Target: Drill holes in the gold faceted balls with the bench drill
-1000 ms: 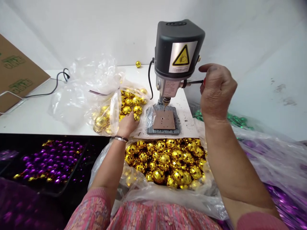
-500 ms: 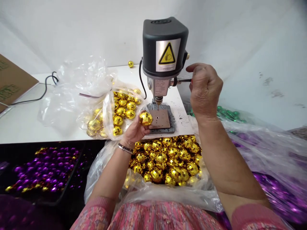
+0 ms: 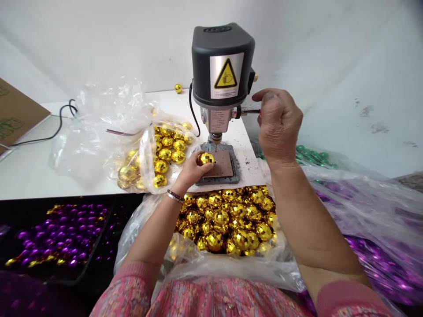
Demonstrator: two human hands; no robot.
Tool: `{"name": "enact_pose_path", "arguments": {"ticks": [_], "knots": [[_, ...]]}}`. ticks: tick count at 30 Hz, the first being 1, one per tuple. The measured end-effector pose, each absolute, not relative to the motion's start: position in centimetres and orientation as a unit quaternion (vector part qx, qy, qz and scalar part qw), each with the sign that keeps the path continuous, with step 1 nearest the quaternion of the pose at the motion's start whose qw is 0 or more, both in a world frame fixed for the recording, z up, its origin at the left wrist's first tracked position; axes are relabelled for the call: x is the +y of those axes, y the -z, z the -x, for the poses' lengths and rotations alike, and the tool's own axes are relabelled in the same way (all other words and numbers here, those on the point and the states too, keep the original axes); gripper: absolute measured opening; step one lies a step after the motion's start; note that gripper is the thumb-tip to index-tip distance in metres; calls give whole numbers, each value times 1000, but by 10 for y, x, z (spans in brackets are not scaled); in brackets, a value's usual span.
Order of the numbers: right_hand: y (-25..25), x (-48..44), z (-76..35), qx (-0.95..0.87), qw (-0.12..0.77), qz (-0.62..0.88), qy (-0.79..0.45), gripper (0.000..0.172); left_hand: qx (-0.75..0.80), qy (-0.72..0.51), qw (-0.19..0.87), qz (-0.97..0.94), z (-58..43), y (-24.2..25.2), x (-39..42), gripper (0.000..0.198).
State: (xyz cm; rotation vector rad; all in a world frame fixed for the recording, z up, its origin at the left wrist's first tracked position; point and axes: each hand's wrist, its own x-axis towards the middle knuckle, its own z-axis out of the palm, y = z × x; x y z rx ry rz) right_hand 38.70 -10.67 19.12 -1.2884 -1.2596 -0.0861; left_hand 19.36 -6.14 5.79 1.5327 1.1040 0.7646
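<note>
Between the thumb and fingers of my left hand (image 3: 194, 169) is a shiny gold mirror-faceted ball (image 3: 207, 159). The ball is held over the left part of the brown plate (image 3: 222, 166) on the drill press base, a little left of the drill bit (image 3: 216, 147). My right hand (image 3: 280, 121) is closed around the end of the feed lever (image 3: 250, 111) on the right side of the bench drill press (image 3: 222, 66); its index finger sticks out toward the machine. The lever's grip is mostly hidden by my fingers.
Below the table edge, an open plastic bag (image 3: 132, 240) holds many gold balls (image 3: 221, 218). Another clear bag (image 3: 145, 154) with gold balls lies left of the drill. Purple balls (image 3: 62, 233) fill a dark tray at lower left. Bagged green balls (image 3: 313, 156) sit at right.
My left hand has moved the gold ball slightly right and up, over the plate, and turned it. My right hand stays on the lever. The whole view has shifted a little.
</note>
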Motion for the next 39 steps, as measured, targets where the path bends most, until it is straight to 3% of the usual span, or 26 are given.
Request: {"name": "enact_pose_path", "arguments": {"ticks": [3,10,21,33,39], "knots": [[-192,-108,-387,-551,620,557,36,35,486,-304,440,-691,-201,-59,-57,57],[-191,-109,-389,-562,594,574,39,42,494,-282,419,-708,-208,-58,-51,53],[-192,-112,-385,-556,619,554,27,39,415,-227,331,-816,-220,-60,-37,61],[-182,-126,-380,-541,620,568,21,28,440,-222,436,-753,-223,-56,-40,77],[-170,-131,-382,-560,595,574,55,26,417,-228,444,-760,-222,-54,-41,67]]}}
